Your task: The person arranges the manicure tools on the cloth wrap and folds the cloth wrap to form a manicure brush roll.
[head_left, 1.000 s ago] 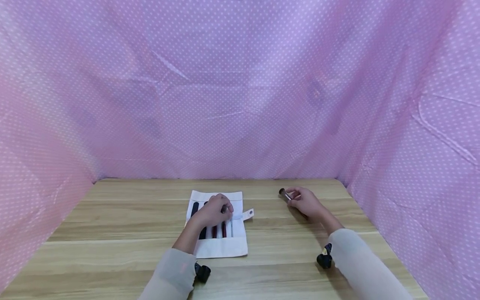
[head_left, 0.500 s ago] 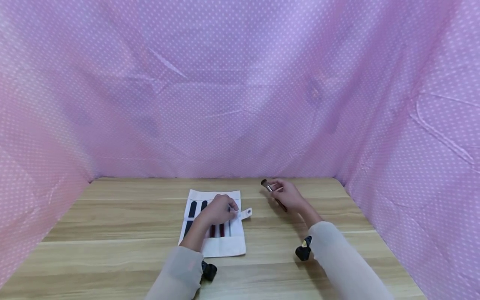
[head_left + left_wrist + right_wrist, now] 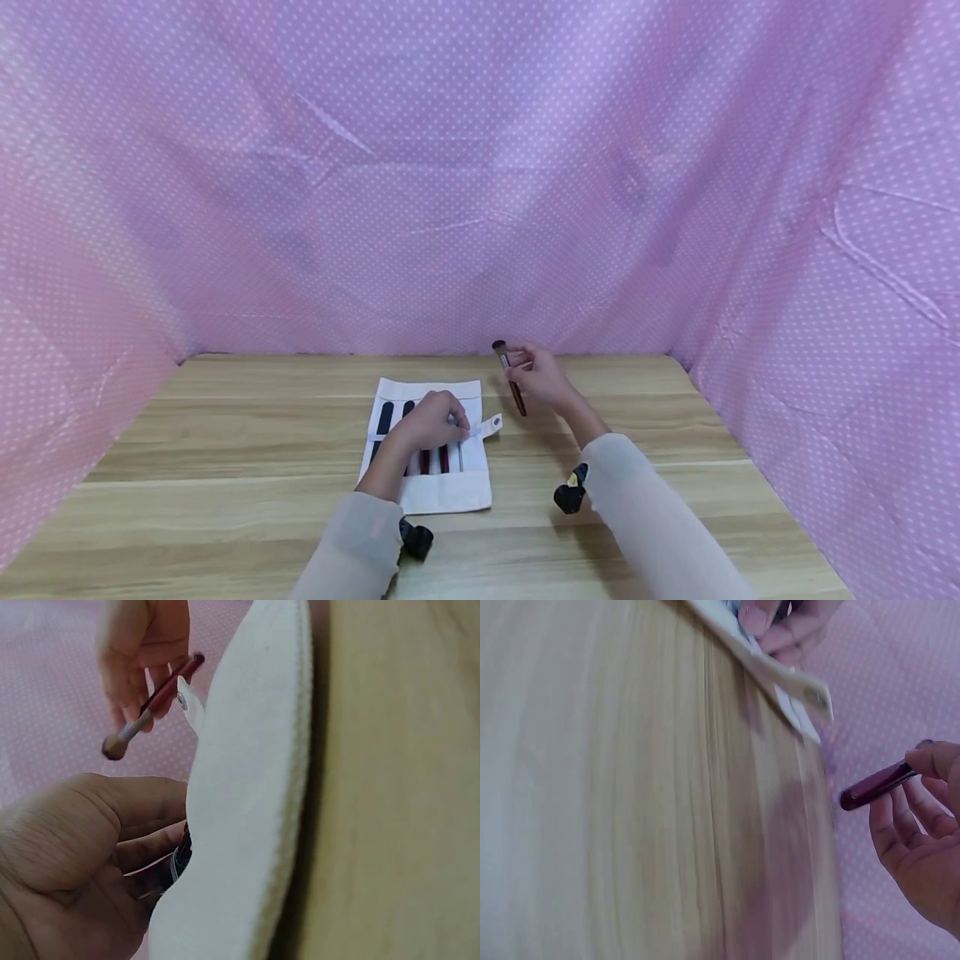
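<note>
My right hand point(image 3: 546, 380) pinches a makeup brush point(image 3: 517, 398) between thumb and fingers, in the air right of the white fabric brush roll point(image 3: 450, 494). The brush has a dark red handle, a silvery ferrule and dark bristles. In the head view its bristles point away and its handle slants down toward the table; the left wrist view shows its whole length point(image 3: 166, 691). My left hand point(image 3: 433, 422) lies over the roll, fingertips pinching the pale elastic band point(image 3: 475, 432) near its right side. The hand covers part of the band and the roll's middle.
Several dark and dark red tools, such as the black one point(image 3: 385, 418), stand in the roll's slots. A snap tab point(image 3: 492, 425) sticks out at its right. Wooden tabletop point(image 3: 247, 467) surrounds the roll, with a pink dotted curtain point(image 3: 480, 208) behind.
My right hand has carried the makeup brush leftward and up toward the roll, and the brush has turned more upright. The left hand stays over the roll, shifting slightly.
</note>
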### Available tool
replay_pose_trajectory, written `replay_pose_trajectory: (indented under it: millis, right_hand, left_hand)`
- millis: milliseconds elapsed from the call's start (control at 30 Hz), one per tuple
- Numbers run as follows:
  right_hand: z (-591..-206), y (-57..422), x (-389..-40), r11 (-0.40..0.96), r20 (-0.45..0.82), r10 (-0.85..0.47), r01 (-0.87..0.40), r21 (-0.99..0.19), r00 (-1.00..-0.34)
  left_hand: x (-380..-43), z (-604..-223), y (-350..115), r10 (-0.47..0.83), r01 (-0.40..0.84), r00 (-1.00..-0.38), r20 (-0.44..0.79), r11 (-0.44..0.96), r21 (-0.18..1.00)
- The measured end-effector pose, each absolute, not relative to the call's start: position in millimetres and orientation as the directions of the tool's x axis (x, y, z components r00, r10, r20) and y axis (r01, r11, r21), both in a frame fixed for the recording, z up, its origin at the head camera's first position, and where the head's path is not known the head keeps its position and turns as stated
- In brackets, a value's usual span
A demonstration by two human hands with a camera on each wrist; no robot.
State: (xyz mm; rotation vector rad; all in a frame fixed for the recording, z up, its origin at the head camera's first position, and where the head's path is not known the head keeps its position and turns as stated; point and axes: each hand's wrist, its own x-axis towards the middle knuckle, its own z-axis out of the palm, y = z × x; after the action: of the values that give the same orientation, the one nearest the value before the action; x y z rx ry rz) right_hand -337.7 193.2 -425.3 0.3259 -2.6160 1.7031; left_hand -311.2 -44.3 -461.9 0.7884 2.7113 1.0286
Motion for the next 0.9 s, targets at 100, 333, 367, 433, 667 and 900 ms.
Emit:
replay_pose_trajectory:
  millis: [100, 333, 367, 433, 667, 900]
  right_hand:
    - [-424, 183, -338, 0.325, 0.108, -0.175, -0.161, -0.932, -0.979]
    - [-420, 159, -338, 0.281, 0.152, -0.128, -0.183, -0.942, -0.980]
    - [-423, 157, -341, 0.276, 0.168, -0.107, -0.191, -0.942, -0.980]
    - [-422, 152, -341, 0.260, 0.175, -0.083, -0.190, -0.947, -0.981]
    - [-429, 141, -344, 0.191, 0.170, -0.070, -0.181, -0.965, -0.983]
    - [-445, 138, -345, 0.207, 0.091, -0.146, -0.121, -0.971, -0.985]
  left_hand:
    - [-311, -462, -44, 0.533, 0.443, -0.844, 0.069, 0.618, 0.650]
    - [-309, -461, -45, 0.538, 0.454, -0.840, 0.069, 0.628, 0.632]
    - [-309, -461, -45, 0.538, 0.454, -0.840, 0.066, 0.631, 0.629]
    - [-309, -461, -45, 0.539, 0.455, -0.840, 0.066, 0.632, 0.627]
    - [-309, -461, -46, 0.533, 0.448, -0.844, 0.058, 0.642, 0.623]
    - [-308, -462, -48, 0.548, 0.464, -0.834, 0.073, 0.621, 0.632]
